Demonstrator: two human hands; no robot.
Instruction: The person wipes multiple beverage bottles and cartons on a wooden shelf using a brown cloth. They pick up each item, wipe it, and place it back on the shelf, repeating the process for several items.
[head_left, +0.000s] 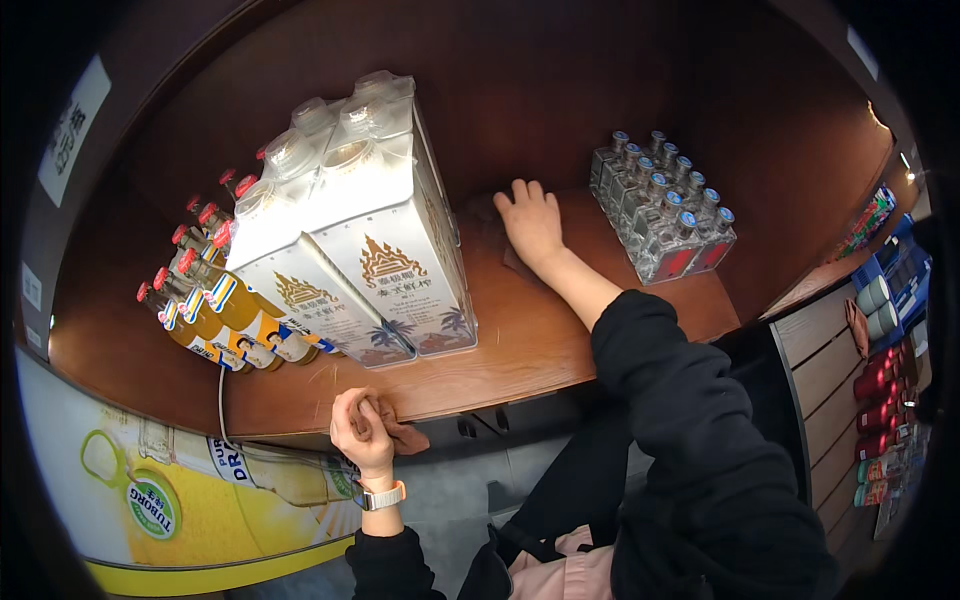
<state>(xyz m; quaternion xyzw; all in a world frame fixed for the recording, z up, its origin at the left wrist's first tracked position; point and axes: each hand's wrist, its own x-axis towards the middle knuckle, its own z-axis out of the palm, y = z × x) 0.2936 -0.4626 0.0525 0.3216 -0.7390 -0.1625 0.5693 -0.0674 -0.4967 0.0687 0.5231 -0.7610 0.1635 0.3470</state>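
Note:
My left hand (364, 431) grips a crumpled brown cloth (405, 437) at the front edge of the wooden shelf (540, 352). Farther back, my right hand (531, 221) lies palm down with its fingers slightly apart, on what looks like a second, dark brown cloth (516, 262) mostly hidden beneath it. Left of that hand stands a block of white cartons (390, 277) with clear plastic caps. To its right is a group of small clear glass bottles (660, 202) with blue-topped caps.
Red-capped bottles of orange drink (225, 315) stand left of the cartons, near a pale cable (221, 397). A yellow beer-advert panel (225, 495) is below left. At far right, red cans (881, 405) and a blue basket (904, 270) sit by a slatted wooden surface (817, 375).

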